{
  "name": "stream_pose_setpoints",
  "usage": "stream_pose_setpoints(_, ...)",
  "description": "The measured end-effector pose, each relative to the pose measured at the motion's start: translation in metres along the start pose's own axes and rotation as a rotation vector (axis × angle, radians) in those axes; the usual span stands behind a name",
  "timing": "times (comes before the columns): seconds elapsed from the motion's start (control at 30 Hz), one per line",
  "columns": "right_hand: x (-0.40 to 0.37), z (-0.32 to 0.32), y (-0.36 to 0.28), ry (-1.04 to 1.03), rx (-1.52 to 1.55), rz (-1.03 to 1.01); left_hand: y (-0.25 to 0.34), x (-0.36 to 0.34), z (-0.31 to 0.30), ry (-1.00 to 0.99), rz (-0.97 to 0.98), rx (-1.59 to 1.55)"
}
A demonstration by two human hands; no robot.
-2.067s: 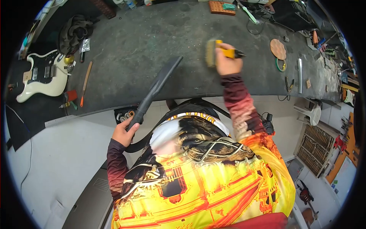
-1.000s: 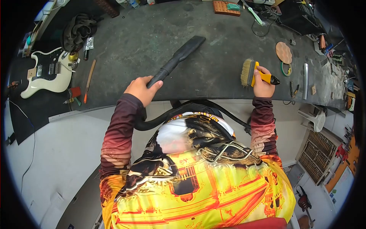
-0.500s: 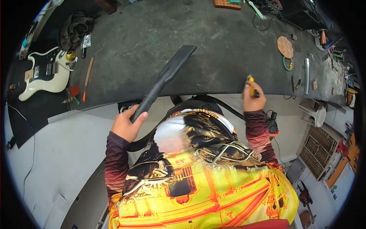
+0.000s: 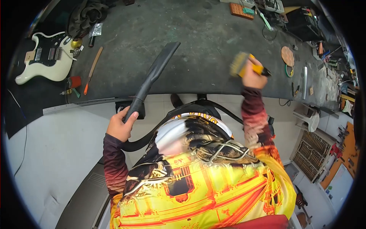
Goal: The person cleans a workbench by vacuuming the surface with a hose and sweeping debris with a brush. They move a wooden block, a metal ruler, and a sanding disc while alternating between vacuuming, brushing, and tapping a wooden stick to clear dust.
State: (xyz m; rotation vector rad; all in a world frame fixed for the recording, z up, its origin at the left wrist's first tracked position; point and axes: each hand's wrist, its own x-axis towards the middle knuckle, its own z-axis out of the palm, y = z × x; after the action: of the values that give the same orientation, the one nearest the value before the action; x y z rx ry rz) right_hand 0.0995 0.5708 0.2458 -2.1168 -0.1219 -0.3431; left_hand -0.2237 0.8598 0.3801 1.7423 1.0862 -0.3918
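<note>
My left hand [image 4: 121,125] is wrapped round the lower end of a black vacuum crevice nozzle [image 4: 150,78], whose flat tip reaches up and right over the dark workbench [image 4: 198,32]. A black hose [image 4: 144,142] runs from that hand past my body. On the right, my right hand [image 4: 254,76] grips a wide brush [image 4: 241,64] with a yellow-and-black handle. Its pale bristles point left, close over the bench near the front edge, and are blurred by motion.
A white guitar body [image 4: 51,61] lies on the left, beside an orange-handled tool [image 4: 91,70] and dark cloth [image 4: 85,19]. Toward the right are a round wooden disc [image 4: 288,56], a green ring [image 4: 289,71] and a metal bar [image 4: 305,83]. A metal ruler [image 4: 82,105] lines the front edge.
My right hand has moved forward over the bench, and the brush has turned so its bristles face left. The nozzle has shifted left and stands slightly steeper with my left hand.
</note>
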Motion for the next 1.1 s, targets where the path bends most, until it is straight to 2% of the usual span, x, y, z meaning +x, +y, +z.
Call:
stream_pose_setpoints(0.07,0.005,-0.025,0.025,0.032,0.011,0.177,-0.014,0.000,-0.009,0.014,0.001,-0.028)
stream_pose_setpoints(0.1,-0.003,-0.021,0.023,0.033,0.011,0.175,-0.019,-0.001,-0.012,0.019,0.004,-0.020)
stream_pose_setpoints(0.13,-0.008,-0.013,0.017,-0.028,-0.178,0.094,-0.023,0.000,-0.014,0.026,0.018,-0.013)
stream_pose_setpoints(0.17,0.003,-0.017,0.023,-0.095,-0.362,0.020,-0.011,-0.003,0.005,0.043,0.122,0.022)
stream_pose_setpoints(0.23,-0.021,0.029,-0.015,-0.272,-0.296,-0.072,-0.017,-0.003,-0.002,0.024,0.081,-0.010)
stream_pose_setpoints(0.3,-0.034,0.068,-0.048,-0.408,-0.032,-0.281,-0.014,-0.003,-0.006,0.001,0.033,-0.045)
stream_pose_setpoints(0.37,-0.020,0.080,-0.063,-0.424,0.025,-0.122,-0.013,-0.004,-0.005,0.001,0.024,-0.050)
stream_pose_setpoints(0.4,-0.001,0.080,-0.058,-0.406,0.032,-0.047,-0.013,-0.003,-0.006,0.009,0.012,-0.061)
stream_pose_setpoints(0.47,0.061,0.052,-0.042,-0.264,0.086,-0.226,-0.010,0.000,-0.008,-0.001,0.016,-0.086)
stream_pose_setpoints(0.53,0.126,0.036,0.010,-0.143,0.063,-0.290,-0.004,0.005,-0.010,0.007,-0.004,-0.007)
stream_pose_setpoints(0.6,0.173,0.032,0.047,-0.169,-0.223,-0.127,-0.009,0.019,-0.002,0.031,0.028,0.057)
stream_pose_setpoints(0.63,0.180,0.050,0.057,-0.178,-0.215,-0.126,-0.007,0.027,-0.001,0.046,0.074,0.129)
stream_pose_setpoints(0.7,0.187,0.077,0.080,-0.248,-0.353,-0.071,0.012,0.033,0.005,0.052,0.042,0.160)
stream_pose_setpoints(0.73,0.175,0.095,0.073,-0.262,-0.428,-0.284,0.021,0.036,0.008,0.055,0.023,0.190)
stream_pose_setpoints(0.77,0.165,0.117,0.082,-0.294,-0.436,-0.385,0.021,0.040,0.010,0.056,0.021,0.194)
stream_pose_setpoints(0.8,0.143,0.125,0.052,-0.290,-0.346,-0.485,0.018,0.045,0.012,0.069,0.058,0.165)
stream_pose_setpoints(0.87,0.114,0.136,0.010,-0.408,-0.217,-0.472,0.022,0.046,0.016,0.089,0.091,0.139)
stream_pose_setpoints(0.93,0.099,0.146,-0.015,-0.544,-0.157,-0.488,0.024,0.044,0.014,0.057,-0.018,0.081)
stream_pose_setpoints(1.0,0.105,0.139,-0.029,-0.513,0.020,-0.461,0.023,0.039,0.015,0.076,-0.027,0.049)
stream_pose_setpoints(1.07,0.139,0.133,-0.028,-0.471,0.114,-0.306,0.022,0.036,0.015,0.107,-0.037,0.007)
stream_pose_setpoints(1.1,0.163,0.135,-0.014,-0.441,0.083,-0.401,0.021,0.033,0.016,0.108,-0.047,-0.036)
